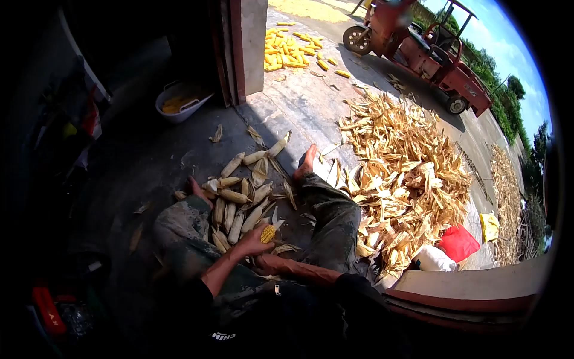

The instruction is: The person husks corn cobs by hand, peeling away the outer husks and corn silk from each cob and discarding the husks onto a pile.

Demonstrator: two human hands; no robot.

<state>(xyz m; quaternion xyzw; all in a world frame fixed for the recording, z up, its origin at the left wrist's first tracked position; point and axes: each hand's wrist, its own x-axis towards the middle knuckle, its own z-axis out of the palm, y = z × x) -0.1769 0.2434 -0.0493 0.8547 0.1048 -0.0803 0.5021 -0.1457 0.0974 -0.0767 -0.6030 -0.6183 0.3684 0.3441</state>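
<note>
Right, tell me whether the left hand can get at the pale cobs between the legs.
Probably yes: the pale cobs lie just beyond the left hand with nothing in between, though it holds a yellow cob.

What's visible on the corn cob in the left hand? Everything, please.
The corn cob shows a short, rounded stretch of bare yellow kernels, tightly packed and firm-looking, angled up and to the right in the picture. The left hand wraps around the rest, hiding it. A pale husk leaf shows beside it; whether attached is unclear. It's held near the husked ears on the floor. The right hand is just below, contact unclear.
</note>
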